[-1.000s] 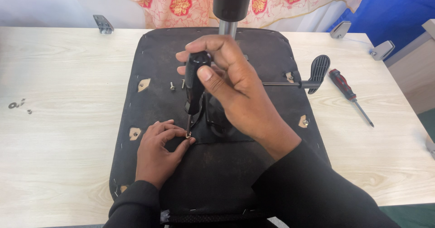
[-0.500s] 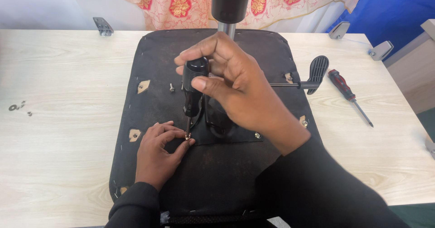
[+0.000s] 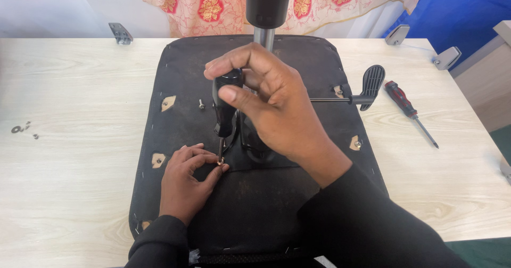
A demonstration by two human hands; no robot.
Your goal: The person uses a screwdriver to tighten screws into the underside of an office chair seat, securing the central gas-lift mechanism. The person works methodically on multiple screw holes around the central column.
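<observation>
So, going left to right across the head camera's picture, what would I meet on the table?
Small loose metal bits → left hand steadying a screw → black-handled screwdriver in the right hand → chair's black lever paddle → red-and-black screwdriver lying on the table.

The right hand (image 3: 277,108) grips a black-handled screwdriver (image 3: 226,105) upright over an upturned black chair seat (image 3: 298,65) on the pale wooden worktop (image 3: 69,156); the left hand (image 3: 186,183) pinches a small screw (image 3: 220,161) at its tip.
</observation>
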